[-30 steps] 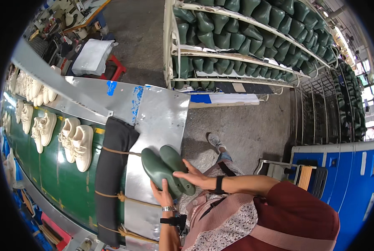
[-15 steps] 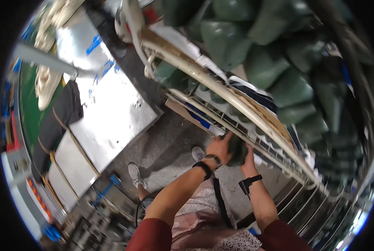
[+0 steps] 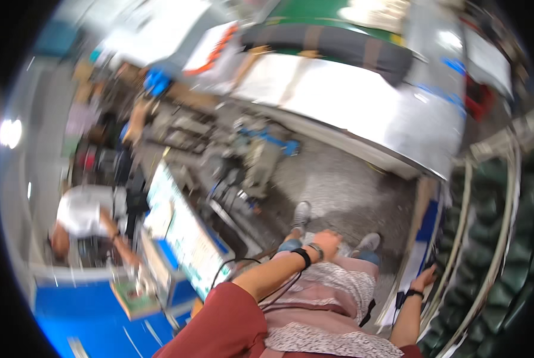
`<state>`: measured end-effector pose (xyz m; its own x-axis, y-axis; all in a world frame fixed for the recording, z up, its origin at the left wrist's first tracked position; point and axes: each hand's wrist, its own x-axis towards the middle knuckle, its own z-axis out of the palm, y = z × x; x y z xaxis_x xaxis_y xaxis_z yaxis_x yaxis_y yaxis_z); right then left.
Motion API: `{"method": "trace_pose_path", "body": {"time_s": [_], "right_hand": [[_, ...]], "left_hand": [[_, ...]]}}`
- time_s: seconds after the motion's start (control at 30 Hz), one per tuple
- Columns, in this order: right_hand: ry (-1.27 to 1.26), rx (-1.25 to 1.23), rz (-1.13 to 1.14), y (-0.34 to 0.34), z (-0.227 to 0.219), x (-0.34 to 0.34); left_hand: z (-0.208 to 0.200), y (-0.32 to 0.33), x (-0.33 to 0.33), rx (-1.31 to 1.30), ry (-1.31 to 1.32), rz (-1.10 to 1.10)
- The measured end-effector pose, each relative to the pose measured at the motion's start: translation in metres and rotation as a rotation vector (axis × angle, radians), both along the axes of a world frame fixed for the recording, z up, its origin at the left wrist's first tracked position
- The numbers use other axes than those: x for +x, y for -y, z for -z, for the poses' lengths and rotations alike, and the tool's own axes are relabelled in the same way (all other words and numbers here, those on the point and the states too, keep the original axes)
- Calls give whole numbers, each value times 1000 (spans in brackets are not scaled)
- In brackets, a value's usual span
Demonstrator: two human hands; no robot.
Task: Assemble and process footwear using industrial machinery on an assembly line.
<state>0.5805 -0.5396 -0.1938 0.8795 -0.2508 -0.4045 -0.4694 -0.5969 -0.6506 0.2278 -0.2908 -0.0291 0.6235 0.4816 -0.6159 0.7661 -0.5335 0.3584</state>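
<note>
Hands: your left hand and right hand, together on a pair of green forms a second ago, are now well apart, and the whole view has swung round.
Left hand: over the front of your apron, back up, fingers bent; I cannot tell whether the palm holds anything.
Right hand: out beside the rack, fingers partly extended; blur hides how far they part, and I cannot tell whether the dark patch at their tips is something gripped.
Green forms: dark, smooth, rounded and glossy, packed close in rows in the rack at far right, individual outlines smeared.
Co-worker: white shirt, one arm reaching over a blue surface.
Pale board: slanted, left of your forearm, a thin black cable near it.
Machinery: grey metal parts on the floor side, with a blue bar.
Conveyor: green belt, cream shoes on it, bordered by a dark roll.
Metal table: bright, blue tape near its right side.
In the way: pale rack rails stand between your right hand and the green forms.
</note>
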Motion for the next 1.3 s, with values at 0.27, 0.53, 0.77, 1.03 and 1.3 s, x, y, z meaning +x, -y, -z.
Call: {"method": "trace_pose_path", "body": {"time_s": [0.27, 0.53, 0.77, 1.03, 1.3], "right_hand": [[-356, 15, -993, -147, -70, -147], [-476, 71, -1394, -309, -198, -273], [-514, -93, -1674, -337, -194, -318], [-534, -166, -1606, -374, -206, -373], [-1052, 157, -1510, -471, -295, -574]], "left_hand": [[-116, 28, -359, 200, -344, -1274], [-175, -6, -691, 682, -212, -1975], [-181, -91, -803, 566, -135, -2035], [-171, -99, -804, 751, -240, -1702], [-293, -110, -692, 975, 163, -1224]]}}
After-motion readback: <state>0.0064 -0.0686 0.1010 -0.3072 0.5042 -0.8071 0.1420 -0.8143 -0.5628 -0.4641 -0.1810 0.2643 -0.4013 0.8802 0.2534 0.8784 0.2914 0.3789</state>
